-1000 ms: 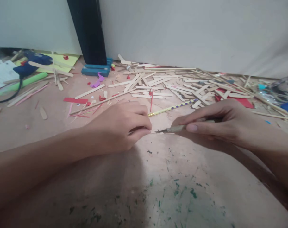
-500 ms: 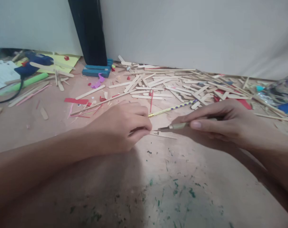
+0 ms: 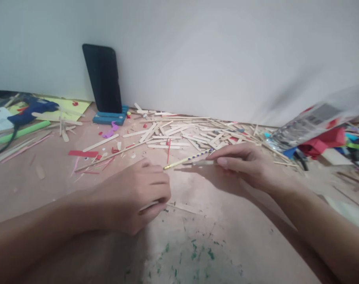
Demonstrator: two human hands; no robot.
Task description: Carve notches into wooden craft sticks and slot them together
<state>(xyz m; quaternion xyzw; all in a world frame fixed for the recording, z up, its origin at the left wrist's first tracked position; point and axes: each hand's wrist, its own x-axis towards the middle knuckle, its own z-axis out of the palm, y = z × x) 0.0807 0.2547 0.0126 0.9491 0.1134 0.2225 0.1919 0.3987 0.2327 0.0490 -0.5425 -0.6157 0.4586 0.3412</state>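
My left hand (image 3: pixel 144 193) rests low over the tabletop, fingers curled and closed on a thin wooden craft stick (image 3: pixel 187 208) whose free end sticks out to the right. Up and to the right, my right hand (image 3: pixel 241 163) pinches a craft knife (image 3: pixel 194 163) between thumb and fingers. The blade end points left and looks blurred; most of the handle is hidden in the hand. Just behind the knife lies a yellow pencil with purple dots (image 3: pixel 187 159), between the two hands.
Loose craft sticks (image 3: pixel 179 130) lie heaped along the wall. A phone (image 3: pixel 104 79) stands in a blue holder (image 3: pixel 108 117). On the left are a blue glue gun (image 3: pixel 34 110) and a green tube (image 3: pixel 28 131); on the right, a plastic bag (image 3: pixel 309 122) and red material (image 3: pixel 324 144).
The view has tilted up and turned right, bringing the bag into sight. My right hand has drawn the knife away from the craft stick, back toward the pencil. My left hand still grips the stick.
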